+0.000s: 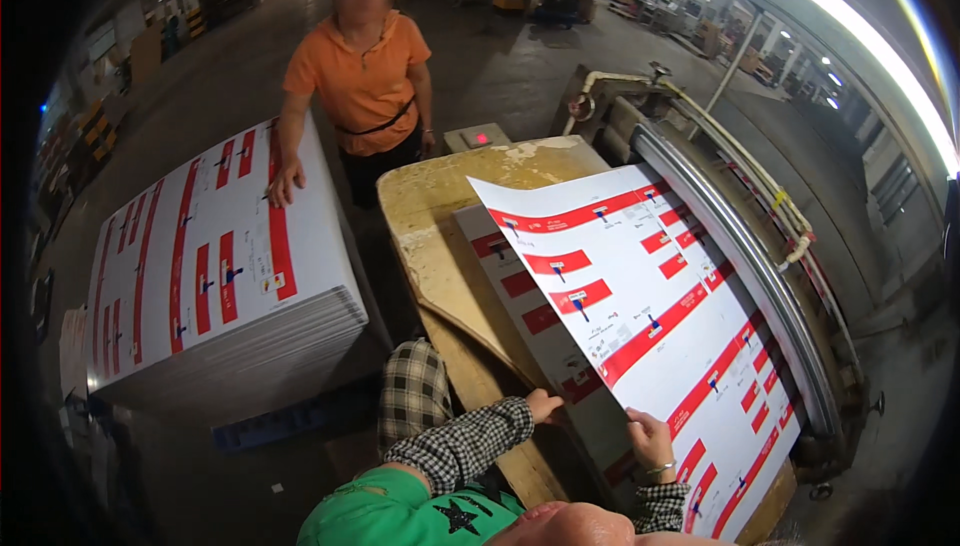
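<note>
A large white sheet [640,296] printed with red bands and small blue marks slopes down from a steel roller [740,246]. My right hand [652,441] grips its near lower edge, the thumb on top. Under its raised left edge, another printed sheet [515,281] lies on the worn wooden table [425,211]. My left hand [545,407] is closed at the table's near edge, beside that lower sheet; whatever its fingers hold is hidden. Both my forearms wear black-and-white checked sleeves.
At left stands a tall stack of similar printed sheets [225,246], above a blue pallet [290,424]. A person in an orange top [360,81] stands behind it, one hand [287,184] on the stack. Pipes [740,136] run along the machine's far side.
</note>
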A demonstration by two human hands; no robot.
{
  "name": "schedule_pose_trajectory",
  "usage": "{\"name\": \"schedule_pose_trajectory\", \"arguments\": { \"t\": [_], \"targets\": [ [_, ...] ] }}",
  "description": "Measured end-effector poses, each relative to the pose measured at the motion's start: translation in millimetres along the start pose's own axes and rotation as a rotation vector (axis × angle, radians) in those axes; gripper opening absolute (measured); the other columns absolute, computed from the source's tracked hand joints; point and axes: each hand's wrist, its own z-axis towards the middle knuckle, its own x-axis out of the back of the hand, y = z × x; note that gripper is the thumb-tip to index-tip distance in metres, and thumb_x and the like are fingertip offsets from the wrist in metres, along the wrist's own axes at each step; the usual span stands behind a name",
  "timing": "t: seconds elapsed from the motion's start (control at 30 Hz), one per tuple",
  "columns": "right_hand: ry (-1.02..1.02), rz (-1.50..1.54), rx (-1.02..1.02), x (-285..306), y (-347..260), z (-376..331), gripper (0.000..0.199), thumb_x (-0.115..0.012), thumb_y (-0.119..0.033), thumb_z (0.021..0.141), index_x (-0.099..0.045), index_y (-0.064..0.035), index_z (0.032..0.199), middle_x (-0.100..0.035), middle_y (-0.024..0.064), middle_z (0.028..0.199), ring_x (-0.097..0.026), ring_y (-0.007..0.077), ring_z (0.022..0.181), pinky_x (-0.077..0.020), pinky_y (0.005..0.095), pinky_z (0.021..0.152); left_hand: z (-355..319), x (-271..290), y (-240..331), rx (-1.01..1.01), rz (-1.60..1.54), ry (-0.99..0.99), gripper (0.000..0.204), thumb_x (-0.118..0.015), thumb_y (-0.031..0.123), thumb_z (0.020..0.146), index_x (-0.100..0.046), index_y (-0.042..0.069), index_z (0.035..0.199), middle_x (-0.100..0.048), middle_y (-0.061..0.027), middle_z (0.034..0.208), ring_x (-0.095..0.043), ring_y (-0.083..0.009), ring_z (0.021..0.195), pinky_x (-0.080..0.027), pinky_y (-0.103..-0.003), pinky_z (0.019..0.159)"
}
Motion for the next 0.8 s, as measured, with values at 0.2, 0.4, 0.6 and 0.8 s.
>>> {"name": "schedule_pose_trajectory", "arguments": {
  "t": [0.2,0.4,0.6,0.8],
  "targets": [
    [0.034,-0.062,0.068,-2,-9,-22,0.031,-0.060,-0.012,0.076,-0.063,0.0012,0.104,-0.064,0.0146,0.104,-0.062,0.0181,0.093,-0.0475,0.0283,0.082,13,0,-6,0.097,0.663,0.330,0.032,-0.049,0.020,0.080,-0.060,-0.008,0.091,-0.061,-0.0257,0.094,-0.060,-0.0301,0.091,-0.045,-0.038,0.080],
    [0.036,0.016,-0.015,-46,38,-23,0.032,-0.065,-0.014,0.072,-0.062,0.0024,0.100,-0.060,0.0167,0.112,-0.055,0.0266,0.110,-0.0453,0.0318,0.090,1,-9,0,-0.114,0.491,0.350,0.032,-0.053,0.019,0.076,-0.058,-0.010,0.062,-0.055,-0.0157,0.055,-0.054,-0.0223,0.049,-0.040,-0.037,0.047],
    [-0.067,-0.069,-0.040,-39,66,-9,0.030,-0.066,-0.015,0.072,-0.064,0.0016,0.096,-0.060,0.0172,0.111,-0.058,0.0252,0.104,-0.0465,0.0313,0.086,-1,-10,2,-0.048,0.360,0.210,0.037,-0.056,0.024,0.083,-0.058,-0.010,0.096,-0.062,-0.0238,0.094,-0.063,-0.0274,0.078,-0.052,-0.035,0.066],
    [0.315,-0.180,-0.162,-24,85,50,0.038,-0.069,-0.023,0.070,-0.063,0.0029,0.098,-0.063,0.0212,0.101,-0.060,0.0298,0.096,-0.0466,0.0339,0.083,0,-11,-2,-0.078,-0.178,-0.138,0.038,-0.051,0.019,0.091,-0.045,-0.005,0.120,-0.057,-0.0172,0.114,-0.062,-0.0292,0.095,-0.055,-0.040,0.077]
  ]
}}
